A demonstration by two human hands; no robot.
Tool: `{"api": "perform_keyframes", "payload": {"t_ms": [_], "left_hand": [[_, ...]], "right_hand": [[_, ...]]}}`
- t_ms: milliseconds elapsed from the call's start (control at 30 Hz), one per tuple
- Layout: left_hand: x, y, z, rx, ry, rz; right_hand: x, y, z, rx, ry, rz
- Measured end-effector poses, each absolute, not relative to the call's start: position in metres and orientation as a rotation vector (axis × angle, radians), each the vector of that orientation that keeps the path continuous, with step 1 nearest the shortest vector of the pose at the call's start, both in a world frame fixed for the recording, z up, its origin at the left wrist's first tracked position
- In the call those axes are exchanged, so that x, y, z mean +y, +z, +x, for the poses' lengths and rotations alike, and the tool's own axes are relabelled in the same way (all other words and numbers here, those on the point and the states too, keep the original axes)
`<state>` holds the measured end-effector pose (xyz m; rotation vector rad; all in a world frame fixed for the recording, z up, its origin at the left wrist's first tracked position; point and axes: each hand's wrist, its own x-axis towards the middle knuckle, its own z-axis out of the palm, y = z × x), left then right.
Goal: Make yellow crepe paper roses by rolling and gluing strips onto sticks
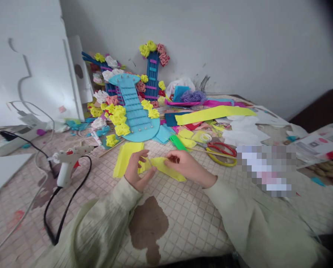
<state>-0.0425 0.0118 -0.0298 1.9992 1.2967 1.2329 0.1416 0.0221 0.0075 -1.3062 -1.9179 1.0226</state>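
My right hand [187,167] pinches a short strip of yellow crepe paper [169,172] by its upper edge. The strip slants down to the right above the table. At its left end is my left hand [135,171], fingers bent and apart from the thumb, whose tip is close to the paper; whether they touch is unclear. Behind the left hand lies a flat yellow crepe paper piece [126,158]. Farther back, a light blue guitar-shaped craft [134,108] with strung lines leans upright, yellow paper flowers [118,119] along its side.
To the left stands a white glue gun [67,165] with a black cord, near a power strip [15,136]. Red-and-yellow scissors [222,153], a green cutter-like tool [178,143] and a long yellow paper strip [216,113] lie behind the right hand. A plastic bag [323,143] sits far right.
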Motion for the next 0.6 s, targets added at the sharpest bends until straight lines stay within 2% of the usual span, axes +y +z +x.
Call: {"api": "perform_keyframes", "payload": {"t_ms": [133,333,500,600], "left_hand": [[0.010,-0.025,-0.032,1.049,1.155,1.477],[-0.001,-0.021,-0.017,0.990,0.987,1.006],[-0.001,-0.021,-0.016,0.975,0.893,0.868],[0.000,-0.023,-0.018,0.982,0.844,0.867]], "right_hand": [[0.015,0.011,0.139,-1.470,1.368,-1.219],[0.002,0.001,0.139,-1.349,1.460,-1.150],[-0.002,0.001,0.150,-1.516,1.329,-1.188],[0.002,-0.001,0.161,-1.710,1.094,-1.156]]}}
